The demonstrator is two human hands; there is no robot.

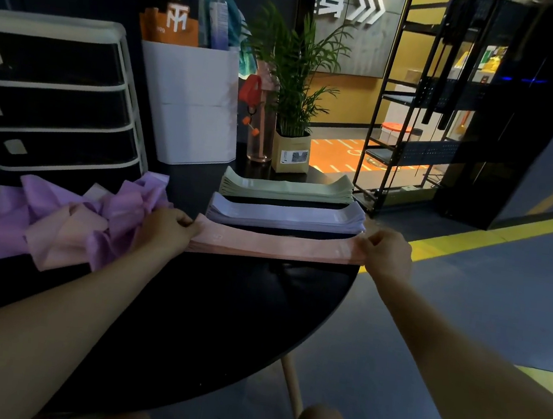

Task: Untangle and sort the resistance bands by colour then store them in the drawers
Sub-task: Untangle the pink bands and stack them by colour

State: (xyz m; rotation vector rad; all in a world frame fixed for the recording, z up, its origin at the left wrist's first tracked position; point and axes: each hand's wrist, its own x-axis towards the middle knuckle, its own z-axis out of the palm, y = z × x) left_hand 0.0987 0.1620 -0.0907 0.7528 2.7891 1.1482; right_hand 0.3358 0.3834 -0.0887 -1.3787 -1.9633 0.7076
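Head cam: left hand [166, 227] and right hand [388, 253] each pinch one end of pink band [278, 245], long axis running left-right, flat over pink stack on table [222, 306]. Tangled pile [60, 219] sits left, nearer left hand. Drawers [53, 97] back-left, all shut.

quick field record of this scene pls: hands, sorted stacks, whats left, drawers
left hand: grips left end of flat pink resistance band stack
right hand: grips its right end
sorted stacks: pale green band stack farthest, lavender band stack in the middle
unsorted: tangled purple and pink bands on round black table
storage: black three-drawer unit with white frame, drawers closed
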